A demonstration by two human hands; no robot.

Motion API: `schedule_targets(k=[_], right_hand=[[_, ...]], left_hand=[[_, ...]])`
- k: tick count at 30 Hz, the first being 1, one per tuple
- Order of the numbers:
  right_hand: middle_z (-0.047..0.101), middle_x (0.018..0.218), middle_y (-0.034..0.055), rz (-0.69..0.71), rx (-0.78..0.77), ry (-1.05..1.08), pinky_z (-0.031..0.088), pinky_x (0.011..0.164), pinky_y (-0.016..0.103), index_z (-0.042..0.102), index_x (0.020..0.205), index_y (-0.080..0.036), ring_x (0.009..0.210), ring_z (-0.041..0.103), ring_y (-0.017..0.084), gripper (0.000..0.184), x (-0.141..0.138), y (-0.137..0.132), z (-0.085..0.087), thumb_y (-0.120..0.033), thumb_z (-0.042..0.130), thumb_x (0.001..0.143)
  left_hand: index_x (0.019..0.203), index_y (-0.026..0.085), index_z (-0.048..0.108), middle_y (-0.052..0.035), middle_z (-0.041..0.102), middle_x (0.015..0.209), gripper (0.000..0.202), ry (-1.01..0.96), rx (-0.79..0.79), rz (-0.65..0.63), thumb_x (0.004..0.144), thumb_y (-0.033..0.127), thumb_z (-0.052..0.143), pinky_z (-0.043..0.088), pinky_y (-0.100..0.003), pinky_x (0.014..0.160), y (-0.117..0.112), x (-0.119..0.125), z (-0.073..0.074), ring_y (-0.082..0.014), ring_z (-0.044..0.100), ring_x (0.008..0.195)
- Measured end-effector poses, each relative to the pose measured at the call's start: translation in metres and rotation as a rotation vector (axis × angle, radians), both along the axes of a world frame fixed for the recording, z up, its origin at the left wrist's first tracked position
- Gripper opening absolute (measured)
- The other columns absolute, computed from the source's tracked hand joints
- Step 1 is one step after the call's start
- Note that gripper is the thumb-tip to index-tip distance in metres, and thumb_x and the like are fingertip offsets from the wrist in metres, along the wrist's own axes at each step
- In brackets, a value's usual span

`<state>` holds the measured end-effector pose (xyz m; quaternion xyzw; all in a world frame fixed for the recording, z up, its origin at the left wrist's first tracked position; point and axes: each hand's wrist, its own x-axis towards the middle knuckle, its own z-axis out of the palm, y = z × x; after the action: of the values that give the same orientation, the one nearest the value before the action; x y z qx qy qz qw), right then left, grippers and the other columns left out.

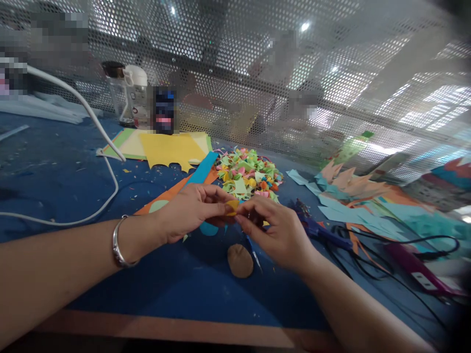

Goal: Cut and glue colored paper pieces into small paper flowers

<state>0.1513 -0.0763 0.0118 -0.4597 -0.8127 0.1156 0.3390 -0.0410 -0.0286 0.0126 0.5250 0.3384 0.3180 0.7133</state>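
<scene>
My left hand (189, 208) pinches a small yellow paper piece (231, 208) between thumb and fingers. At the other edge of that piece, my right hand (277, 230) has its thumb and fingertips closed on it. Below the hands a brown round disc (240, 261) lies flat on the blue table. Beside it a thin pointed metal tool (257, 257) shows partly, the rest hidden by my right hand. Just beyond my hands is a heap of small cut paper pieces (250, 171) in green, pink, yellow and orange.
Stacked paper sheets (169, 147), a blue strip (201, 169) and orange paper (171, 189) lie behind my left hand. A white cable (91, 215) runs at left. A blue glue gun (327, 233), black cords and a purple power strip (412, 267) lie right. Bottles (138, 98) stand by a perforated screen (228, 49).
</scene>
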Motion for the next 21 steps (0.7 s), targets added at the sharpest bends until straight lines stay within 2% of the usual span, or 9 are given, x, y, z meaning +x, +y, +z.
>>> schedule_targets(k=[4,12,16,21], right_hand=[[0.059,0.070,-0.0001,-0.076,-0.099,0.108,0.043,0.052,0.025,0.062,0.085,-0.020,0.057,0.052,0.012,0.010,-0.0024,0.0008,-0.0006,-0.028,0.058,0.091],[0.061,0.069,-0.0001,-0.135,-0.145,0.168,0.044,0.052,0.025,0.062,0.083,-0.019,0.056,0.053,0.011,0.013,-0.0025,0.0020,-0.0013,-0.031,0.060,0.089],[0.060,0.068,-0.0005,-0.138,-0.157,0.164,0.044,0.052,0.025,0.062,0.083,-0.020,0.056,0.053,0.012,0.014,-0.0034,0.0016,-0.0014,-0.032,0.060,0.089],[0.061,0.071,0.0006,-0.138,-0.144,0.143,0.042,0.050,0.024,0.061,0.083,-0.020,0.058,0.054,0.012,0.014,-0.0038,0.0016,-0.0014,-0.032,0.060,0.090]], left_hand=[[0.086,0.013,0.071,-0.0032,0.074,0.081,0.017,-0.023,0.013,0.015,0.075,0.024,0.077,0.054,-0.028,0.078,-0.0018,0.0013,0.0009,-0.0133,0.070,0.077],[0.093,0.015,0.069,-0.0025,0.075,0.089,0.032,0.037,0.165,-0.007,0.066,0.022,0.084,0.052,-0.028,0.084,-0.0049,0.0013,-0.0016,-0.0128,0.068,0.084],[0.090,0.016,0.070,-0.0020,0.075,0.087,0.023,0.128,0.254,0.020,0.071,0.025,0.079,0.053,-0.028,0.080,-0.0049,0.0015,-0.0023,-0.0143,0.068,0.083],[0.083,0.017,0.070,-0.0019,0.073,0.080,0.021,0.159,0.295,0.052,0.068,0.027,0.081,0.053,-0.028,0.072,-0.0054,0.0017,-0.0005,-0.0158,0.067,0.076]])
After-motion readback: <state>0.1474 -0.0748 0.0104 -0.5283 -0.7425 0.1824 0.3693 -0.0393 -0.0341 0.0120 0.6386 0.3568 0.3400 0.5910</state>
